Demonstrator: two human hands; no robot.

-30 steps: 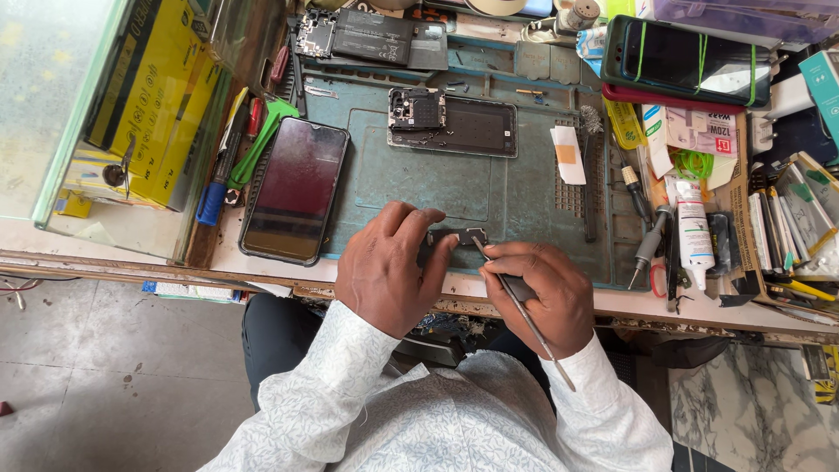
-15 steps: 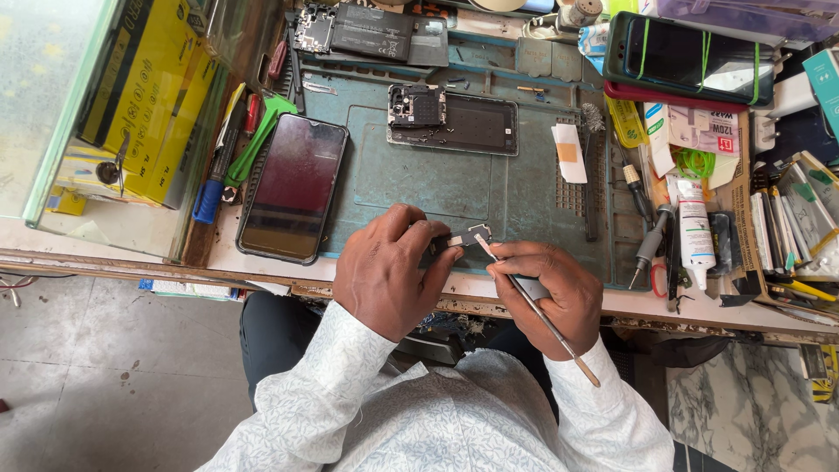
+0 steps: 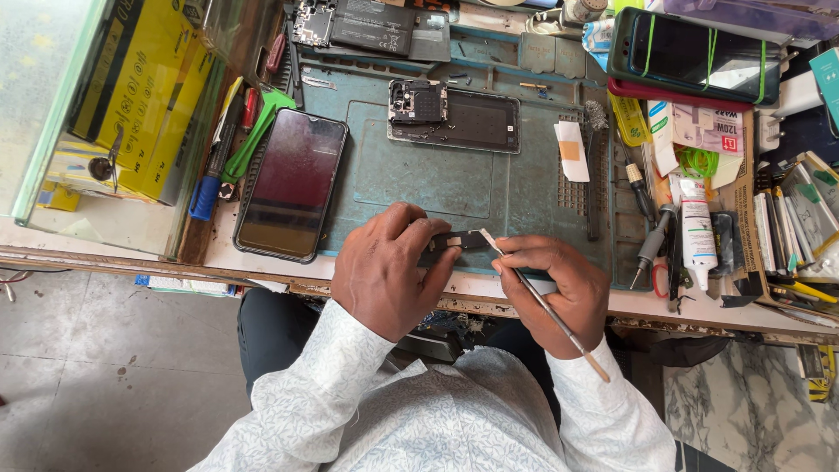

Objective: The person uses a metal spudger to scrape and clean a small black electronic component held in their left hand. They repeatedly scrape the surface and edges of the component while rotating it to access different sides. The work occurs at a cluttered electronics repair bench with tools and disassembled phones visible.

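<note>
Both your hands work at the mat's (image 3: 437, 188) near edge: your left hand (image 3: 389, 267) pinches a small dark part (image 3: 453, 241), your right hand (image 3: 559, 284) grips a thin brush (image 3: 542, 301) touching it.

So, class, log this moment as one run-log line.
left hand: pins small dark part | right hand: holds thin brush, tip on part | surface: teal mat | nearby: dark phone

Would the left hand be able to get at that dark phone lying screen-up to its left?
Probably yes: the phone lies uncovered just left of the left hand, nothing between them, though that hand now grips a small dark part.
</note>
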